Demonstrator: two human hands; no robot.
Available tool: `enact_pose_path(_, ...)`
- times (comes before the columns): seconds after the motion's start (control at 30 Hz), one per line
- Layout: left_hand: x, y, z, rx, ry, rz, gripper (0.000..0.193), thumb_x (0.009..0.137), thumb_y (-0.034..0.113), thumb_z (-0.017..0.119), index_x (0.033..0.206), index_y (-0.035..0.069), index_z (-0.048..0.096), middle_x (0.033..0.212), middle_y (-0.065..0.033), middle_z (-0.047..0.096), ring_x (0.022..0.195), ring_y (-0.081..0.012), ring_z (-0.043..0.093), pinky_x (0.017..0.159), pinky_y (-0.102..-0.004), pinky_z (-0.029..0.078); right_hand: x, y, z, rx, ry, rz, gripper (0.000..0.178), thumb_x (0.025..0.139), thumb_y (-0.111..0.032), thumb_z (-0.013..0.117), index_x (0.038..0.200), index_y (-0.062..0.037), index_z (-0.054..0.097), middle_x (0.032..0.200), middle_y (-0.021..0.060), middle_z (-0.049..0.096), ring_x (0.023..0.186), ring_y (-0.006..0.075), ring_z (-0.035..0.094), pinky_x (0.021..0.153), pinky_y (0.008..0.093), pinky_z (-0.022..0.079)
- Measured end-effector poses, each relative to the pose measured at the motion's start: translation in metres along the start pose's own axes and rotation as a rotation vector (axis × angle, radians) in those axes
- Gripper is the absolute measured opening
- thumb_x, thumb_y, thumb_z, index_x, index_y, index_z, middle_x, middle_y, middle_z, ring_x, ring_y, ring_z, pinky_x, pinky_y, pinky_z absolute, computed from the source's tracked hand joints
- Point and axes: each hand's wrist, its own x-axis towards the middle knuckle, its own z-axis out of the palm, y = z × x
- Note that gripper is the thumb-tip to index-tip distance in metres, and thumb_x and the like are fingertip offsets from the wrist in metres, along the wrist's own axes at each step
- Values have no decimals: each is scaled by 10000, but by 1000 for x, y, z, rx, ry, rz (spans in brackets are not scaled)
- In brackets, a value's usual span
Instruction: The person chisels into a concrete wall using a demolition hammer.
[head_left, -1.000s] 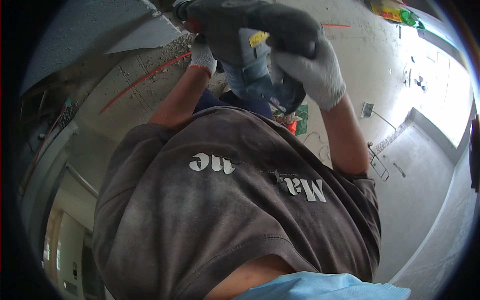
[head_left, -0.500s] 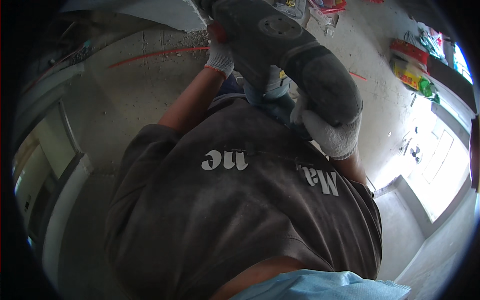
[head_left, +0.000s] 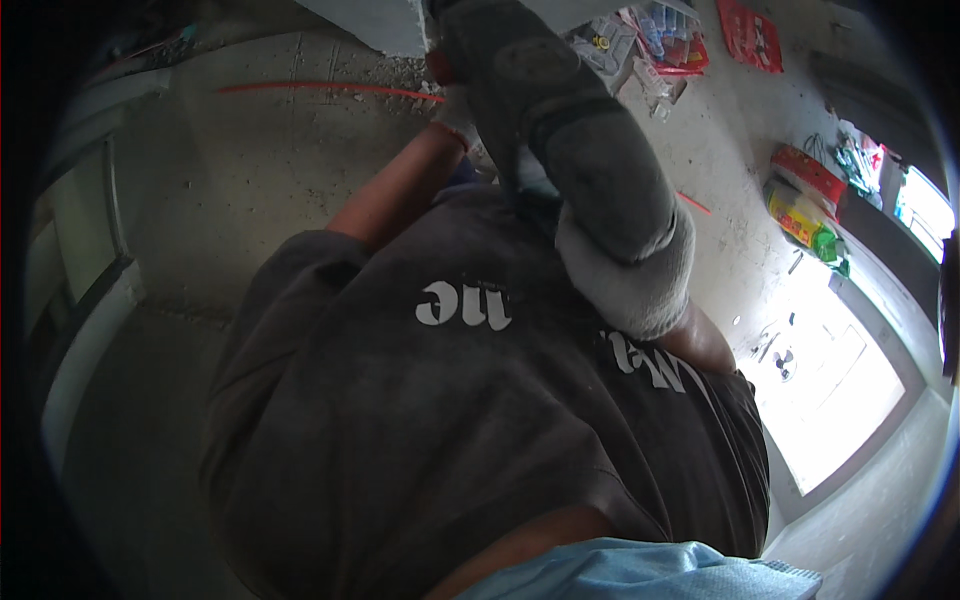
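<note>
A dark grey power tool, looking like a hammer drill (head_left: 570,120), slants across the upper middle, its front end against the edge of a pale wall or panel (head_left: 385,22). My right hand (head_left: 630,285), in a white knitted glove, wraps round the tool's rear end. Beside the red knob (head_left: 438,66) at the front of the tool is my left hand (head_left: 458,115), gloved too and gripping the tool's side. The tool's body covers most of the left fingers. No bit shows; the front tip lies out of sight.
Rubble (head_left: 395,78) and a red strip (head_left: 300,86) lie on the dusty floor ahead. Toward the upper right are a grey tool case (head_left: 605,42), red packets (head_left: 750,38) and colourful bags (head_left: 800,205). A bright window or doorway (head_left: 840,390) is at the right.
The rear of the tool and my right hand have shifted left and slightly down. My view has turned a little, so more of the pale panel and the floor packets shows.
</note>
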Motion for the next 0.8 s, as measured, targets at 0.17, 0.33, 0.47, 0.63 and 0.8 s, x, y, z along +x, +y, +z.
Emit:
enact_pose_path(0.17,-5,-9,-3,12,16,-27,457,1035,365,391,1344,44,493,1275,-107,587,1157,-265,575,1019,-383,458,9,0,5,-158,-69,92,495,723,-157,770,1156,-3,583,980,158,693,909,273,701,768,355,547)
enact_pose_path(0.33,-1,-9,-12,5,30,-58,453,1034,360,395,1343,43,494,1275,-107,588,1156,-264,575,1018,-381,458,28,23,13,193,-15,149,452,737,-109,742,1147,-1,585,981,144,698,916,236,697,784,334,537)
enact_pose_path(0.47,4,-8,-23,-10,50,-75,450,1034,356,399,1343,42,494,1275,-106,588,1156,-264,576,1016,-379,459,44,36,31,443,-8,253,425,751,-98,724,1141,2,588,973,133,701,913,205,691,789,326,531)
enact_pose_path(0.63,1,-19,-36,-75,90,-66,447,1034,351,403,1342,41,495,1274,-106,589,1155,-263,576,1015,-377,460,40,55,59,351,8,264,358,758,-134,729,1063,-13,587,956,170,692,900,314,699,752,381,540)
enact_pose_path(0.8,-2,-43,-49,-132,148,-3,443,1033,347,407,1341,40,495,1274,-106,589,1154,-262,577,1013,-374,461,17,62,72,4,-78,23,421,750,-161,736,1111,-32,561,937,160,685,889,315,697,744,392,539)
